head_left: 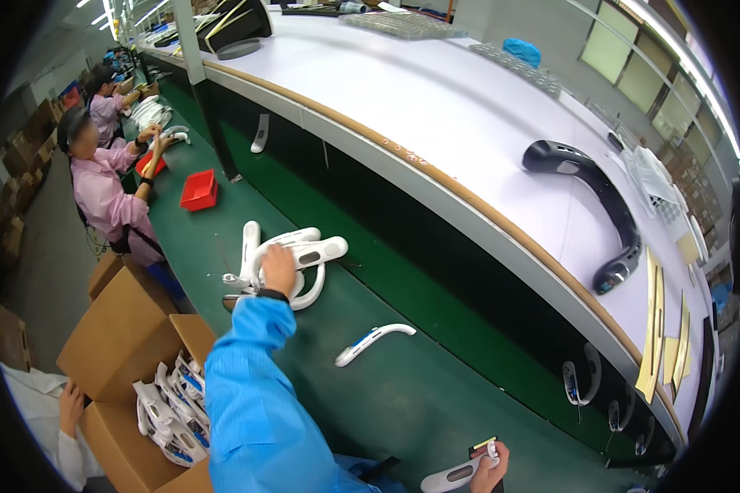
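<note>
My left hand [278, 269], in a blue sleeve with a dark wristband, reaches into a pile of white curved plastic shells [330, 248] on the green bench. Its fingers are closed on one of the shells, though the grip is partly hidden by the hand. At the lower edge, my right hand [492, 470] holds a white shell with a dark oval slot [452, 477]. A small dark and yellow piece shows beside those fingers. Between my hands, a single curved shell with blue inside it [372, 343] lies on the bench.
An open cardboard box [111, 341] with several white shells stands left, a person's hand [71, 407] at its side. A red tray [199, 191] sits farther along the bench. Co-workers in pink [107, 193] work beyond. The raised white shelf [436, 99] bears a black curved device [604, 197].
</note>
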The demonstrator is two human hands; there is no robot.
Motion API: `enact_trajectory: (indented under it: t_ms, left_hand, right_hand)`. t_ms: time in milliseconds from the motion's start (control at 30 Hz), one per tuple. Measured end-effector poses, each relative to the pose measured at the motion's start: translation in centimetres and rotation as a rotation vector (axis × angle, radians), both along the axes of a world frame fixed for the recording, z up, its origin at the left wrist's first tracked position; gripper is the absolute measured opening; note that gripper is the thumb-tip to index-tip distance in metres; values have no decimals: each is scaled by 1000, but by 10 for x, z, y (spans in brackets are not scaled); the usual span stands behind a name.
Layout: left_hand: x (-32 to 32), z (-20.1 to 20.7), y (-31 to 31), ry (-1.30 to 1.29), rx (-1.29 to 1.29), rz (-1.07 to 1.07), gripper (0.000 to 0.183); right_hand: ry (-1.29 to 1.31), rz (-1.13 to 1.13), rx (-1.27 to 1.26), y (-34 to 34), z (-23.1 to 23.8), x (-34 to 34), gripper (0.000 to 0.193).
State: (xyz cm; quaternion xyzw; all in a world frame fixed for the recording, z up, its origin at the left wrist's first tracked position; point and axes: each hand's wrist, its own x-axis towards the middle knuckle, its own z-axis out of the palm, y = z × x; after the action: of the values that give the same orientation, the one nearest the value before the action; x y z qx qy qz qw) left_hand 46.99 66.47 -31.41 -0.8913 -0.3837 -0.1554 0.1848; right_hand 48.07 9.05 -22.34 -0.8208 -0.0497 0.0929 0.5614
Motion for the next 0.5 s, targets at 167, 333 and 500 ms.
enact_trajectory:
  t_ms: [167,333,500]
  left_hand:
    - [2,-32,34,254,-329,459,20]
    - [16,-21,35,359,-342,451,18]
    - [9,5,17,545,-419,291,23]
  right_hand:
    - [-26,-100,-147,6,30,-21,29]
    - [-130,-157,114,-19,-22,-33,29]
    - [-159,-80,140,-11,-13,-27,27]
